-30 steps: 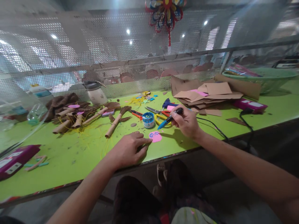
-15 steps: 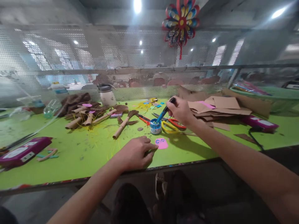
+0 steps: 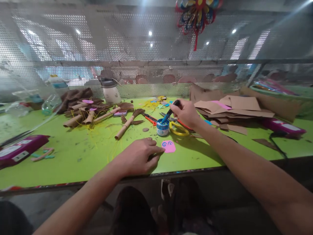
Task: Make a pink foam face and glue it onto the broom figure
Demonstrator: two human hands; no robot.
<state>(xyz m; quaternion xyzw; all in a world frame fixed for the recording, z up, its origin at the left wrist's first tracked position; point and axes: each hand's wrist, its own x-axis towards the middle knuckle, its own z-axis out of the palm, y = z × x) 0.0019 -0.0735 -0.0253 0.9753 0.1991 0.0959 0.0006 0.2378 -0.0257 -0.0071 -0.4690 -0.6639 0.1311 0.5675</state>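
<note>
My right hand point(image 3: 185, 112) is closed around a black-and-blue paintbrush point(image 3: 169, 112). The brush slants down into a small open jar of blue paint point(image 3: 162, 130), and its tip is hidden inside. In front of the jar lies a pink paper piece point(image 3: 170, 148) with two blue eyes on it. My left hand point(image 3: 141, 156) rests on the table to its left, the index fingertip touching the paper's edge. The thumb and index finger of that hand are apart; the others are bent. Yellow-handled scissors point(image 3: 179, 130) lie right of the jar, beside a red-handled pair.
Paper rolls with brown fringes point(image 3: 124, 128) and yellow strings lie left on the green table point(image 3: 80, 173). Stacked brown cardboard point(image 3: 234, 109) stands right. Purple boxes point(image 3: 23, 149) flank the work area. A lidded jug point(image 3: 110, 90) stands behind, near a perforated screen.
The view has tilted down and shifted slightly. The brush stays in the paint jar, leaning a bit differently. My left hand remains at the pink paper.
</note>
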